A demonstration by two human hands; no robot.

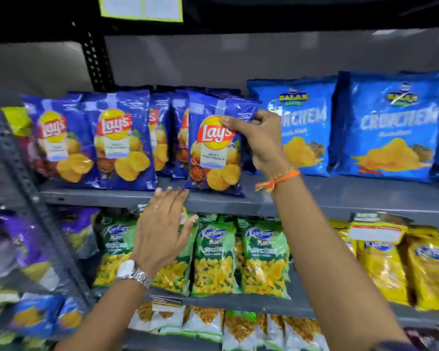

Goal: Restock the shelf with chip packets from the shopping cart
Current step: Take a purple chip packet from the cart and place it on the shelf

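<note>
Shelf (238, 201): packet (214, 153) beside seemingly identical packets (122, 140).

The grey metal shelf (314, 198) carries a row of upright dark-blue Lay's packets (123, 140) on the left and two light-blue Crunchem bags (388, 127) on the right. The shelf below (238, 304) holds green Kurkure packets (213, 259) and yellow packets (383, 264).

A blue Lay's packet (214, 145) stands upright at the front edge of the grey shelf (314, 196), its bottom on the shelf lip. Left of it, 2 matching blue Lay's packets (123, 140) stand upright along that shelf.
</note>
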